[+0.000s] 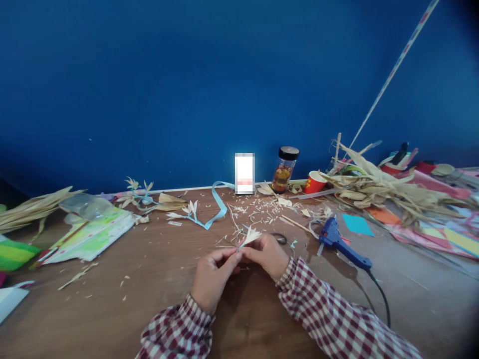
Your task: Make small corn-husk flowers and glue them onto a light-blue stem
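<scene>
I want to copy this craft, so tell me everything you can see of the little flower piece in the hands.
The husk flower is small and pale cream, seemingly dried leaf or husk, with pointed petals fanning up and to the right. A thin light-blue strip runs down its stem. The left hand and right hand pinch the stem together, just above the brown table strewn with trimmings. Finer detail is too small to tell.

Left hand (212, 279) and right hand (266, 255) meet at centre, fingers (239, 255) pinched together; checked sleeves enter from 6 o'clock.
</scene>
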`<state>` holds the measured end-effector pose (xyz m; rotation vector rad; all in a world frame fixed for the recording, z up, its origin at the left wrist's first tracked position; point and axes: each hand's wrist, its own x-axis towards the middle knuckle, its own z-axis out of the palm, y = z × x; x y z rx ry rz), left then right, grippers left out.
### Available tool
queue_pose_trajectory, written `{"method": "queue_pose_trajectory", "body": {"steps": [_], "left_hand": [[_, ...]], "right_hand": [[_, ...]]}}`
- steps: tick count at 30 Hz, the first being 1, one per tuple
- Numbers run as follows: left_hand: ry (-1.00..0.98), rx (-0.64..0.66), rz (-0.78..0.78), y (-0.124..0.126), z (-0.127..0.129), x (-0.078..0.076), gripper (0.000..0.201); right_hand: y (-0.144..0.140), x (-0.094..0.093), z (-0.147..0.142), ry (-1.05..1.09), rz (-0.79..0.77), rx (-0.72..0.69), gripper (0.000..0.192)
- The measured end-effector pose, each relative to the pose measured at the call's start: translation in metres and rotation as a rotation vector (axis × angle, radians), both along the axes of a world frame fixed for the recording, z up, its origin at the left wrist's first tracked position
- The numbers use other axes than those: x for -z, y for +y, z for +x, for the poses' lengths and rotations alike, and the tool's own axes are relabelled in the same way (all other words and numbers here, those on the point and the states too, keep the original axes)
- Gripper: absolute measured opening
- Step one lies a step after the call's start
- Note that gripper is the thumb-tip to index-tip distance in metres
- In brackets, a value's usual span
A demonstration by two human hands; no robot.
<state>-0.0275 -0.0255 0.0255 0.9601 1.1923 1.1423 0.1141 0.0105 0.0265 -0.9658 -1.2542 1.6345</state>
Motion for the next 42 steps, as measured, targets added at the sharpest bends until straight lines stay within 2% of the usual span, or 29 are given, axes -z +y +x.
{"method": "queue_pose_trajectory", "body": {"steps": [8, 14, 19, 22, 25, 30, 33, 38, 42], "left_hand": [[-0.140, -0.038, -0.058, 0.002, 0.002, 0.005, 0.025], [-0.033, -0.029, 0.001, 0.001, 0.000, 0.004, 0.028], [0.027, -0.075, 0.042, 0.000, 0.000, 0.004, 0.024], [0.022, -0.092, 0.063, 0.000, -0.001, 0.004, 0.023], [-0.058, -0.084, 0.011, 0.001, 0.001, 0.004, 0.025], [-0.239, -0.115, -0.170, 0.002, 0.004, -0.002, 0.027], [-0.244, -0.086, -0.201, 0.001, 0.004, -0.006, 0.027], [-0.026, 0.012, -0.037, 0.001, -0.001, -0.003, 0.027], [0.025, -0.006, -0.017, 0.002, -0.002, 0.001, 0.025]], "right_hand": [[-0.002, 0.000, -0.001, 0.005, -0.032, 0.000, 0.022], [-0.004, 0.003, -0.004, 0.006, -0.043, 0.022, 0.020], [-0.006, 0.005, -0.007, 0.045, -0.027, 0.030, 0.019], [-0.008, 0.001, -0.009, 0.111, -0.084, 0.026, 0.021], [-0.008, -0.002, -0.010, 0.136, -0.143, 0.074, 0.025], [-0.003, -0.001, -0.007, 0.061, -0.153, 0.148, 0.025], [-0.002, 0.001, -0.005, 0.015, -0.106, 0.121, 0.024], [-0.005, -0.001, -0.003, -0.079, 0.085, 0.023, 0.022], [-0.006, -0.004, -0.004, -0.120, 0.147, -0.002, 0.020]]}}
